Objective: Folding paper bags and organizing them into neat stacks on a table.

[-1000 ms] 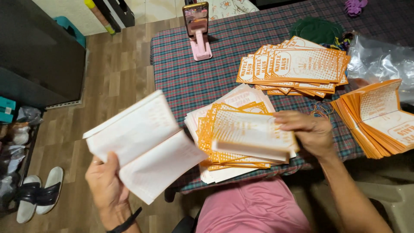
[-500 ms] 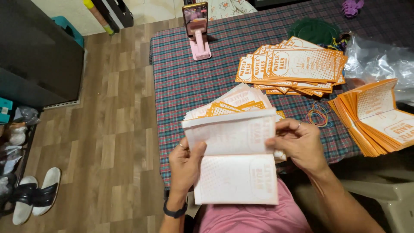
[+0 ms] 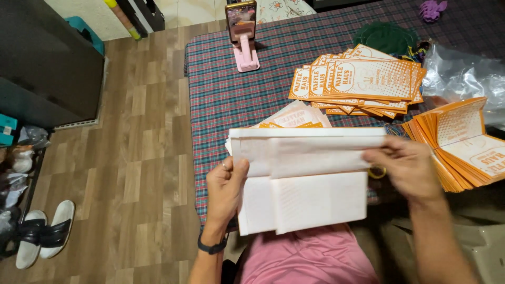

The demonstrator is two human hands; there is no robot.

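White paper sheet (image 3: 310, 181) held flat above near edge of plaid table (image 3: 226, 100), top part folded over. Left hand (image 3: 225, 189) pinches left edge, thumb on top; right hand (image 3: 407, 168) grips folded flap at right end. Behind sheet, orange printed stack (image 3: 292, 118) mostly hidden, count unclear. Risk: uneven pull skews crease, or loose sheet slips onto wooden floor (image 3: 126, 173).

Pink shirt (image 3: 307, 257), black wristband (image 3: 211, 246) (left wrist), ring on one finger.
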